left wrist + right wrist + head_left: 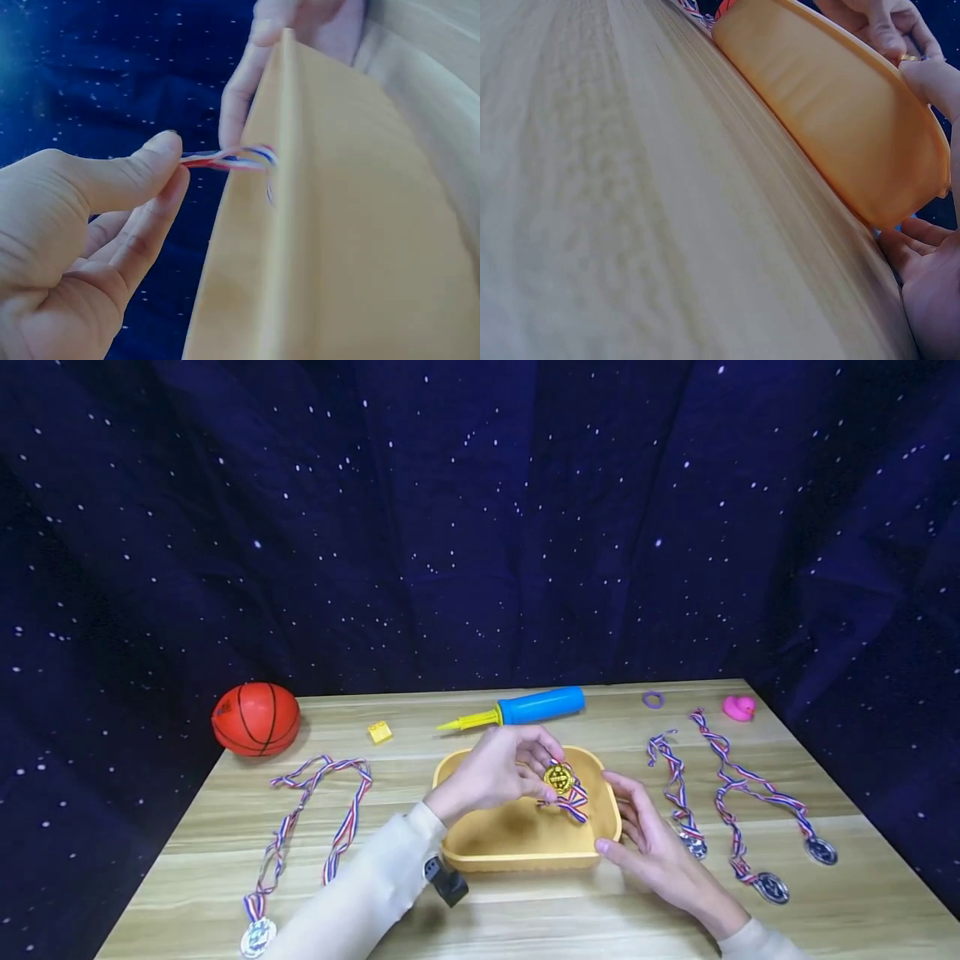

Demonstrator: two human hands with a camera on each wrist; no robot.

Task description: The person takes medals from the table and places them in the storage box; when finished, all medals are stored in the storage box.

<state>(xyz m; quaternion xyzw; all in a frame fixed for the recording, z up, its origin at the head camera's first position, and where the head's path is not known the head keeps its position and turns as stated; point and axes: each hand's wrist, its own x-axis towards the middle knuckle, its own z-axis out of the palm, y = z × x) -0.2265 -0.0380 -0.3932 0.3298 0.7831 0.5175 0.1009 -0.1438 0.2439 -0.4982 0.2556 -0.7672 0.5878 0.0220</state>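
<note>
1. Pinching striped ribbon (217, 160) in left grip (501, 772) above orange-yellow tray (521, 862).
2. With gold medal (558, 778) at that grip, toward the tray's right end.
3. Holding that end in right grip (654, 852).

Place: a staged tabletop set, indicated by the star-patterned navy curtain (480, 527) along the far, left and right sides of a wood-grain desk (408, 768). Building type behind it cannot be determined.
</note>
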